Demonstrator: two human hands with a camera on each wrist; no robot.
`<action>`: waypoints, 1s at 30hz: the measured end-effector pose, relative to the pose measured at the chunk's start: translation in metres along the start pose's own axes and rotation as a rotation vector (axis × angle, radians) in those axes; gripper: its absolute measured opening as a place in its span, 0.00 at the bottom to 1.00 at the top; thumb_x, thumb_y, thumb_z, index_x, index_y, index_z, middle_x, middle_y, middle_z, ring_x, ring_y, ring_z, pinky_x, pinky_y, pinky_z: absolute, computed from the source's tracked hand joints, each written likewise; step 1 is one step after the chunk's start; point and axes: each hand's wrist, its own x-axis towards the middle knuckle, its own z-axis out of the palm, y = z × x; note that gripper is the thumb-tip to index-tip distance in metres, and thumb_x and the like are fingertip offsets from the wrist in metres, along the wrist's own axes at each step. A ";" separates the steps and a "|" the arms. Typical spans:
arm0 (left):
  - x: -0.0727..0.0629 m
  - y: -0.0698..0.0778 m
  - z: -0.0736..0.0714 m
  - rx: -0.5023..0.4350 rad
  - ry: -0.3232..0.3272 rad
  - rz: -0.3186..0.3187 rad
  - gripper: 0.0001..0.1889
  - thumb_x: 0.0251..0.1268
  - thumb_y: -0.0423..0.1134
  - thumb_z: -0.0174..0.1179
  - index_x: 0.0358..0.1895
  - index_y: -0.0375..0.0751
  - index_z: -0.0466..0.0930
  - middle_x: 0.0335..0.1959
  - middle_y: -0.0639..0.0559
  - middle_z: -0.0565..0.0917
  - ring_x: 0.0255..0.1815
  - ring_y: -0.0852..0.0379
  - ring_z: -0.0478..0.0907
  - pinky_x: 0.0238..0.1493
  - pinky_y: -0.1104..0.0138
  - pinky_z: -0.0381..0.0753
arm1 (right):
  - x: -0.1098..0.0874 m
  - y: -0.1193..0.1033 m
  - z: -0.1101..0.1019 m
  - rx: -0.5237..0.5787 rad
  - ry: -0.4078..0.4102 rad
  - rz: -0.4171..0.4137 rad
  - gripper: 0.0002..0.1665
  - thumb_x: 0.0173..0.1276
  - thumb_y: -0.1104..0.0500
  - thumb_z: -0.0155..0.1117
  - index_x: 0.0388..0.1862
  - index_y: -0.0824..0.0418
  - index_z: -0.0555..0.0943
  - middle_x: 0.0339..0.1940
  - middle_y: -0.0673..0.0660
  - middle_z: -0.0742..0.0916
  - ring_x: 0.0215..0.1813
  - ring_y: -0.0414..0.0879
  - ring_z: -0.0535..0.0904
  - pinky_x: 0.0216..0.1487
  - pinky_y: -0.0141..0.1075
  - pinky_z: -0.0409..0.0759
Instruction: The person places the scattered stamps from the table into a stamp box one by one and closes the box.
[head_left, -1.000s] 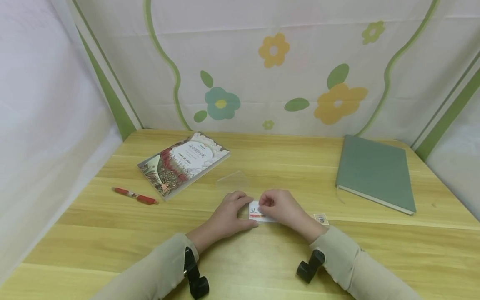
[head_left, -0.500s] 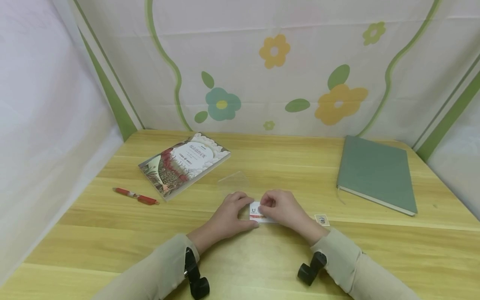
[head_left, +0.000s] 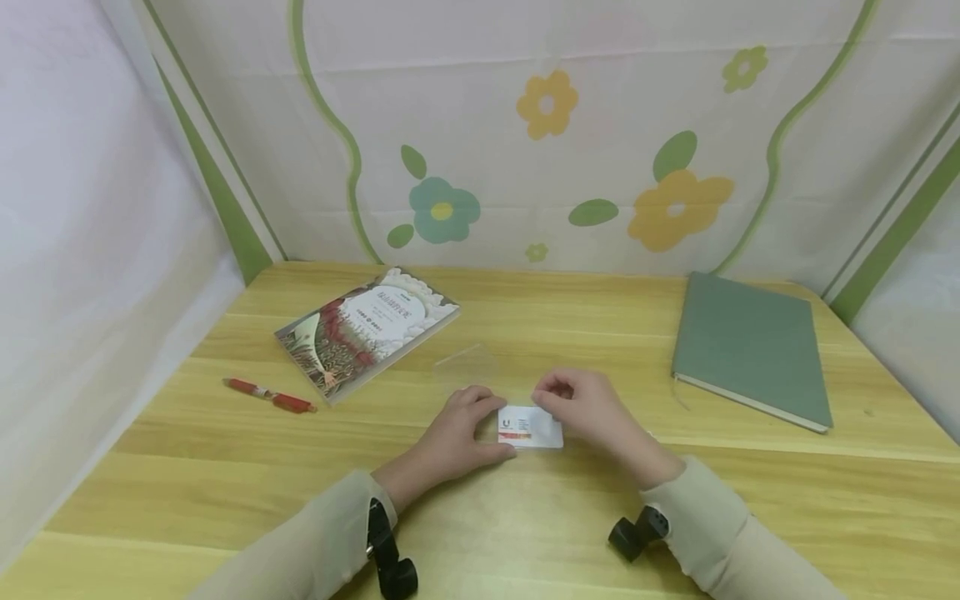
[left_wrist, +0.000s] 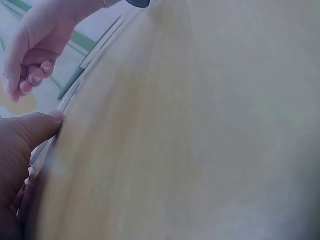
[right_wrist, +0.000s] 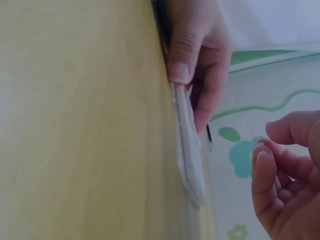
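A white printed card (head_left: 529,427), with a U-shaped mark and a red-orange strip, lies on the table before me. Edge-on in the right wrist view, the card (right_wrist: 189,150) looks thick and layered. My left hand (head_left: 457,437) holds its left end between thumb and fingers; the thumb (right_wrist: 180,67) presses the near edge. Just beyond the card's upper right corner hovers my right hand (head_left: 585,408), apart from it. Its fingers are loosely bent, with the thumb (right_wrist: 290,129) close to the index finger. I see nothing between them. A small printed square is mostly covered by the right wrist.
Behind my left hand lies a clear plastic piece (head_left: 467,365). A picture-covered book (head_left: 367,333) and a red pen (head_left: 270,395) are at the left. At the right is a green notebook (head_left: 750,350). A flower-printed cloth (head_left: 495,125) hangs along the table's back edge.
My right hand has lifted off the card and moved right and slightly back, uncovering the card's right half. Its wrist now covers most of the small square. The left hand stays put.
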 end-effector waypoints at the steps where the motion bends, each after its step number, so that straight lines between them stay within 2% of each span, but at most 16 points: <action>1: 0.000 0.000 0.000 0.000 0.000 0.000 0.34 0.47 0.51 0.69 0.58 0.40 0.74 0.55 0.48 0.72 0.56 0.51 0.67 0.59 0.57 0.69 | -0.001 -0.001 -0.002 0.010 0.000 0.002 0.07 0.62 0.57 0.62 0.34 0.60 0.81 0.29 0.53 0.81 0.32 0.44 0.73 0.31 0.33 0.74; 9: 0.000 -0.001 0.000 -0.002 -0.003 -0.008 0.34 0.47 0.51 0.69 0.58 0.40 0.74 0.55 0.48 0.72 0.57 0.51 0.66 0.59 0.57 0.69 | -0.007 0.001 -0.019 0.056 0.002 0.050 0.11 0.64 0.56 0.61 0.39 0.62 0.79 0.30 0.55 0.81 0.29 0.45 0.75 0.29 0.33 0.79; 19: -0.001 -0.002 0.001 0.002 0.006 0.009 0.33 0.46 0.50 0.70 0.58 0.39 0.74 0.54 0.47 0.72 0.56 0.50 0.67 0.58 0.55 0.69 | -0.021 0.010 -0.034 0.049 0.007 0.003 0.11 0.64 0.56 0.61 0.39 0.63 0.79 0.31 0.56 0.82 0.30 0.45 0.76 0.30 0.35 0.81; 30: -0.001 -0.001 0.001 0.007 0.010 0.011 0.33 0.46 0.50 0.70 0.57 0.40 0.74 0.54 0.47 0.72 0.56 0.50 0.67 0.58 0.55 0.69 | -0.040 0.028 -0.051 0.026 0.030 -0.012 0.12 0.65 0.54 0.61 0.39 0.63 0.79 0.28 0.58 0.82 0.26 0.47 0.76 0.25 0.34 0.78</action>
